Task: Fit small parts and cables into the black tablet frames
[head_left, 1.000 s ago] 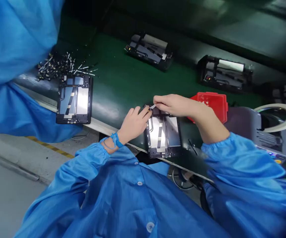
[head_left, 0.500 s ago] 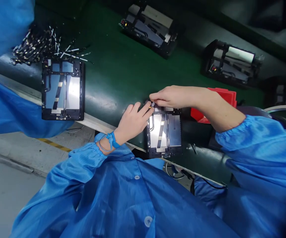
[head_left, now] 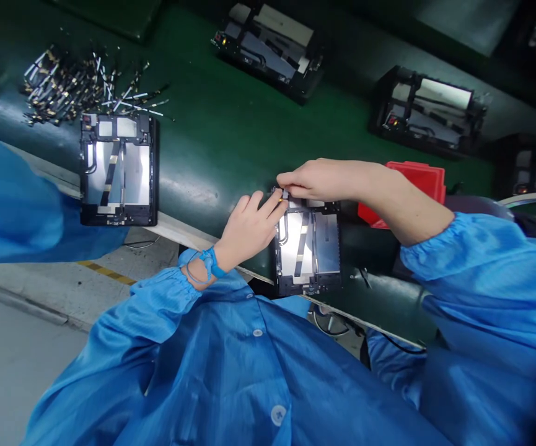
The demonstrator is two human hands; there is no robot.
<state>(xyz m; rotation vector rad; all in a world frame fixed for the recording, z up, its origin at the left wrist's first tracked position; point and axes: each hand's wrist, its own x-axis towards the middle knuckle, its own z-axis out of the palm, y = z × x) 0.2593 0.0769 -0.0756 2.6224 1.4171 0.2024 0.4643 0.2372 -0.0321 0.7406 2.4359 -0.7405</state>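
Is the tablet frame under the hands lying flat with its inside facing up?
Yes, flat and inside up: the tablet frame rests on the green belt, its silver plate and ribbon cable exposed. Both hands work at its top edge.

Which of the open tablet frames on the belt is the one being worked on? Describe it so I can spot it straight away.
Start from the green conveyor belt and follow its near edge to the red tray. Just left of that lies the tablet frame, upright, with silver panels inside. Unlike the twin frame farther left beside the pile of small parts, it has the left hand and right hand at its top-left corner.
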